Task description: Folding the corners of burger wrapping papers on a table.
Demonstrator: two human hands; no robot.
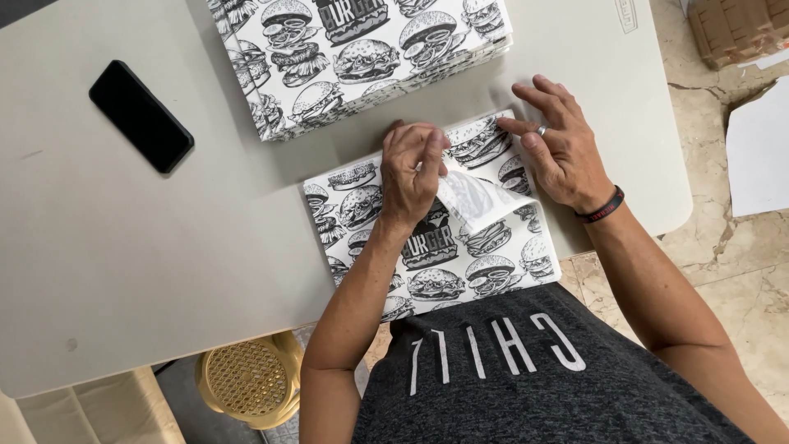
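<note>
From my remote view, upper left of the frame: a black rectangular phone lies flat on the pale grey table, untouched. Top centre sits a stack of black-and-white burger-printed flat cartons. At centre, one such flat printed carton blank lies at the near table edge. The left hand pinches its white raised flap, fingers closed on it. The right hand presses open-fingered on the blank's upper right corner. My judgement: firm pressure there keeps the fold true.
</note>
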